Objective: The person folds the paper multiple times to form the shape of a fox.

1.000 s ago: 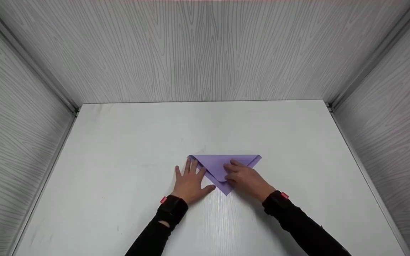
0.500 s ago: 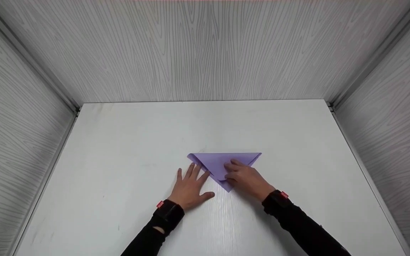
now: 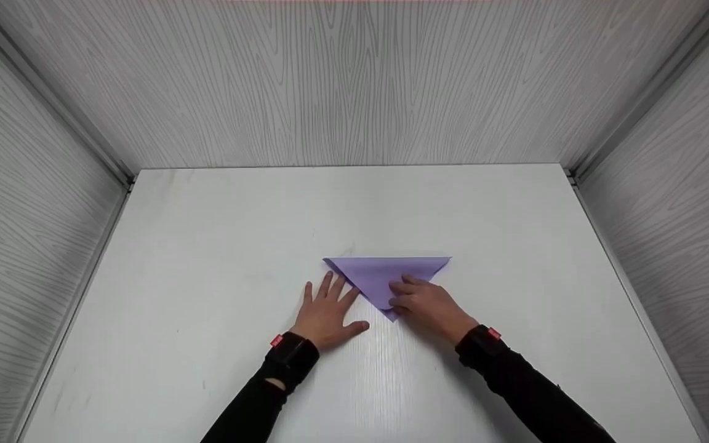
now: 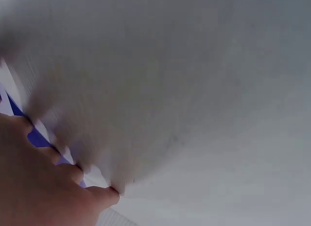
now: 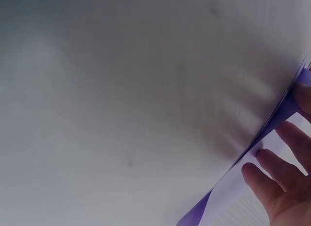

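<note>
A purple sheet of paper (image 3: 367, 277), folded over into a triangle, lies with its long fold at the far side and its point toward the person. The top layer nearly covers the lower one, which shows as a thin strip along the left edge and at the near tip. My left hand (image 3: 324, 317) lies palm down with spread fingers, fingertips at the paper's left edge. Near the tip, my right hand (image 3: 428, 307) pinches the top layer, bent fingers over it, the thumb partly hidden. The right wrist view shows its fingers (image 5: 272, 175) against the paper (image 5: 233, 182).
The paper lies on a white tabletop (image 3: 237, 234). Grey wood-grain panels stand at the back (image 3: 354, 86), the left (image 3: 28, 215) and the right (image 3: 674, 215). Both wrists wear black bands (image 3: 293, 363).
The top layer's corner has come closer to the lower tip, and the curl at the far left has flattened. My left hand has shifted slightly along the left edge; the right hand keeps its hold.
</note>
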The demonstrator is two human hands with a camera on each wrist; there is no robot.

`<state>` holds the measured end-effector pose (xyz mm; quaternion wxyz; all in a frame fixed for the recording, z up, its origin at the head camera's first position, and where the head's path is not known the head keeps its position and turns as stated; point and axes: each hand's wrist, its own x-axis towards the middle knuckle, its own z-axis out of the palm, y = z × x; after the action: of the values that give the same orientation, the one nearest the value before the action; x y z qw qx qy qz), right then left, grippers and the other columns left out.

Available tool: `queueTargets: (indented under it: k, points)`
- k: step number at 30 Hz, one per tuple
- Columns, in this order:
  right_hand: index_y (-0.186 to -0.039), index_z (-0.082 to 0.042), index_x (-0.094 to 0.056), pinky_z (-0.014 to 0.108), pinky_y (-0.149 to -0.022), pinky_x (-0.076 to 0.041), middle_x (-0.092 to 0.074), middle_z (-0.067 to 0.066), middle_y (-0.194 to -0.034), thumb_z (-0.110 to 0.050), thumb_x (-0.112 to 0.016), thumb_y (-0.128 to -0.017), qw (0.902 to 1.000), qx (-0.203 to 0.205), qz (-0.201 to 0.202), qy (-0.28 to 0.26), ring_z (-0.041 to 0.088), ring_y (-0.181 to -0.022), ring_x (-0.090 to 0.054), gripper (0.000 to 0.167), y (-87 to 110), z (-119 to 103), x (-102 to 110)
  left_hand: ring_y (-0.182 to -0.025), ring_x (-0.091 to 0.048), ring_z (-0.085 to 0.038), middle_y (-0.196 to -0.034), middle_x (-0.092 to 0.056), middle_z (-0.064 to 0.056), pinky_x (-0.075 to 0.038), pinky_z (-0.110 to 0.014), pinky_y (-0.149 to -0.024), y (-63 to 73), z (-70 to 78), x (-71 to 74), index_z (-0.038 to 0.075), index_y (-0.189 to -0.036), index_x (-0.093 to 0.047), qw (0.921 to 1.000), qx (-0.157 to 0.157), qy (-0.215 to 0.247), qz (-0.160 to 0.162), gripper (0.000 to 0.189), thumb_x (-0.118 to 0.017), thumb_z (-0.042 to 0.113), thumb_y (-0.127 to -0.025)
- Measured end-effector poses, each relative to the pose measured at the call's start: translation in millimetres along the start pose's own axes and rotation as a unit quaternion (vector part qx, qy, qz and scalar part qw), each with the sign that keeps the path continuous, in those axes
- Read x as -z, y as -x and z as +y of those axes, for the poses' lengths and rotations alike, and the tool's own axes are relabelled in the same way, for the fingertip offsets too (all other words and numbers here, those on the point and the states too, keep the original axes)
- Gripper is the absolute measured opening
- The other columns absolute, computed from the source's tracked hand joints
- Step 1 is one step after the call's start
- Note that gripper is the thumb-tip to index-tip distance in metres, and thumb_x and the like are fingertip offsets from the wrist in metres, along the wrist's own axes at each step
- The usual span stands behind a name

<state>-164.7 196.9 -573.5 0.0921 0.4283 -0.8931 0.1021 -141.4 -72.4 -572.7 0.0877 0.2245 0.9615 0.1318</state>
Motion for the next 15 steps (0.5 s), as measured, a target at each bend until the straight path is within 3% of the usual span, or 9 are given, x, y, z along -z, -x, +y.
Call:
queueTargets:
  k: [7, 15]
  points:
    - [-0.106, -0.017, -0.08, 0.045, -0.097, -0.054, -0.072, 0.004, -0.125, -0.005, -0.081, -0.085, 0.9973, 0.045, -0.023, 0.053, 0.026, -0.108, -0.065, 0.024, 0.2, 1.2, 2.4, -0.156, -0.014, -0.043, -0.167, -0.028, -0.017, -0.014, -0.072, -0.117, 0.6, 0.0, 1.0, 0.018, -0.16, -0.042, 1.0, 0.002, 0.007, -0.004, 0.081, -0.058, 0.065, -0.096]
    - [-0.12, -0.019, -0.077, 0.047, -0.105, -0.05, -0.068, 0.005, -0.137, -0.008, -0.081, -0.089, 0.9948, 0.039, -0.069, 0.065, 0.03, -0.125, -0.063, 0.033, 4.0, 3.2, 8.0, -0.156, -0.014, -0.042, -0.168, -0.028, -0.016, -0.014, -0.071, -0.117, -2.0, -0.7, -0.3, 0.02, -0.16, -0.042, 1.0, 0.001, 0.009, 0.001, 0.081, -0.057, 0.066, -0.096]
